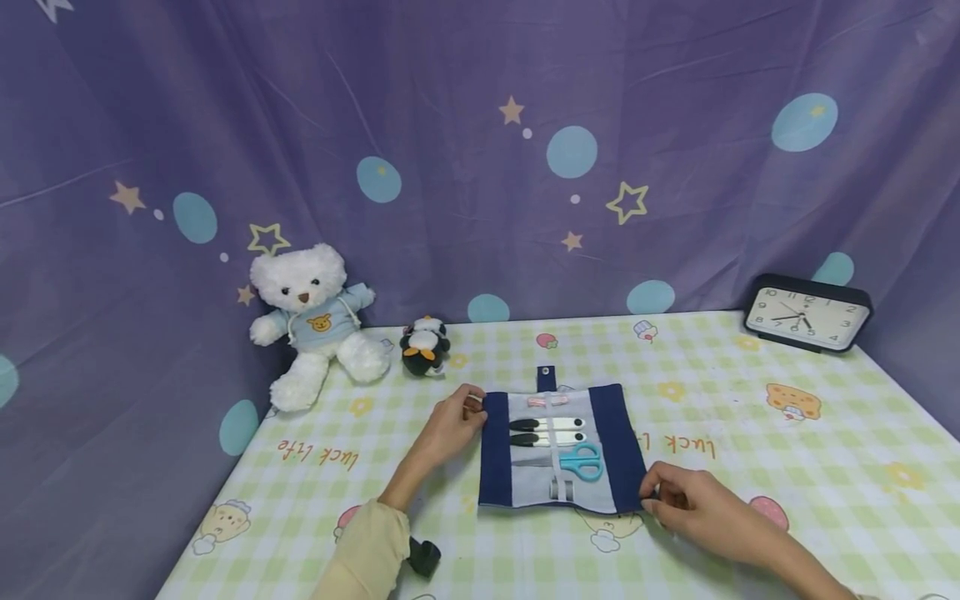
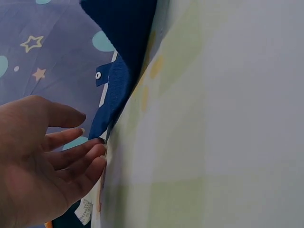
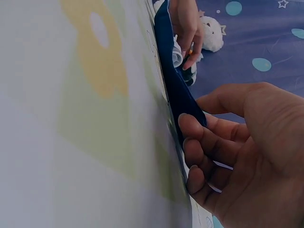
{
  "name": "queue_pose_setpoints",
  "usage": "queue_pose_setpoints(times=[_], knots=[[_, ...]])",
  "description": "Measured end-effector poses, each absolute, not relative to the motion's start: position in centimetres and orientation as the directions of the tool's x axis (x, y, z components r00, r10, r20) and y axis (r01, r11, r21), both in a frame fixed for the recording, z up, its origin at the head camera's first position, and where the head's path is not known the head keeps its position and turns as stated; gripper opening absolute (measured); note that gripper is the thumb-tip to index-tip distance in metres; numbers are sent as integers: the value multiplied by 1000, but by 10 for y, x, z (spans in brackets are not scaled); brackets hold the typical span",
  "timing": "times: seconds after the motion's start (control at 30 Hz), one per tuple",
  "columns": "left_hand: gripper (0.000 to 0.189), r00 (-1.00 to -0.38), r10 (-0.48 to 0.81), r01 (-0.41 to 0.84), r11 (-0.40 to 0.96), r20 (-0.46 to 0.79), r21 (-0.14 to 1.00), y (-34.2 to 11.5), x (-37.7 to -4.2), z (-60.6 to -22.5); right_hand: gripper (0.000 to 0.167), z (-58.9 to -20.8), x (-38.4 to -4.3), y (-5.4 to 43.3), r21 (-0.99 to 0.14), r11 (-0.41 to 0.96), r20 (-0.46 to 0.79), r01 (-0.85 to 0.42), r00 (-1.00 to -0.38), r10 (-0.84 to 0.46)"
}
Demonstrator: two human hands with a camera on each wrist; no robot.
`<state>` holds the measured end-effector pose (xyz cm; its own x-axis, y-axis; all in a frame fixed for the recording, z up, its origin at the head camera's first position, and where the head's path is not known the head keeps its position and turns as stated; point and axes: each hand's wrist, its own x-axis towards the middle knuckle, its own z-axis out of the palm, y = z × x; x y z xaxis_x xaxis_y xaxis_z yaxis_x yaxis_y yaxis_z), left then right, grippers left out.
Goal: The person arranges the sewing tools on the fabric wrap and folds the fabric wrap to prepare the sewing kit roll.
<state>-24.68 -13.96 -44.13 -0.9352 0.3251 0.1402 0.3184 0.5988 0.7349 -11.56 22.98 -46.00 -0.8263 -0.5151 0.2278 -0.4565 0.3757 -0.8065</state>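
Observation:
A navy-edged sewing kit pouch [image 1: 619,450] lies unfolded in the head view, its strap [image 1: 546,379] with a snap pointing away. Under its white elastic sit teal-handled scissors [image 1: 592,462], two slim black-and-white tools [image 1: 567,424], small pink items [image 1: 537,402] and a small cylinder [image 1: 564,489] at the near edge. My left hand [image 1: 453,425] is at the pouch's far left corner, fingers loosely bent, fingertips right by the navy edge [image 2: 107,111]. At the near right corner, my right hand [image 1: 693,508] pinches the edge between thumb and fingers [image 3: 191,126].
A white teddy bear [image 1: 318,321] in a blue top sits at the back left, beside a small penguin plush [image 1: 424,346]. A black-framed clock [image 1: 808,315] stands at the back right. Checked cloth [image 1: 750,417] covers the table; a purple curtain [image 1: 465,100] hangs behind.

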Motion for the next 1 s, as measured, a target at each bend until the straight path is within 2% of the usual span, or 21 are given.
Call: queue_pose_setpoints(times=[0.17, 0.3, 0.4, 0.57, 0.83, 1.0], knots=[[27, -933, 338, 324, 642, 122, 695, -141, -241, -437, 13, -458, -115, 229, -774, 404, 251, -488, -821, -512], [26, -908, 395, 395, 693, 141, 603, -143, -229, -431, 12, -455, -116, 227, -714, 488, 263, -503, -838, -479], [19, -854, 492, 504, 701, 170, 504, -143, -215, -425, 16, -453, -116, 225, -658, 549, 281, -515, -845, -455], [13, -756, 636, 639, 666, 154, 384, -143, -194, -414, 26, -453, -115, 222, -530, 621, 346, -577, -816, -463], [27, -717, 696, 647, 642, 40, 411, -150, -168, -412, 34, -458, -117, 218, -401, 654, 401, -641, -765, -504], [21, -715, 699, 634, 642, 12, 431, -152, -161, -415, 31, -457, -118, 218, -386, 652, 400, -653, -755, -519]])
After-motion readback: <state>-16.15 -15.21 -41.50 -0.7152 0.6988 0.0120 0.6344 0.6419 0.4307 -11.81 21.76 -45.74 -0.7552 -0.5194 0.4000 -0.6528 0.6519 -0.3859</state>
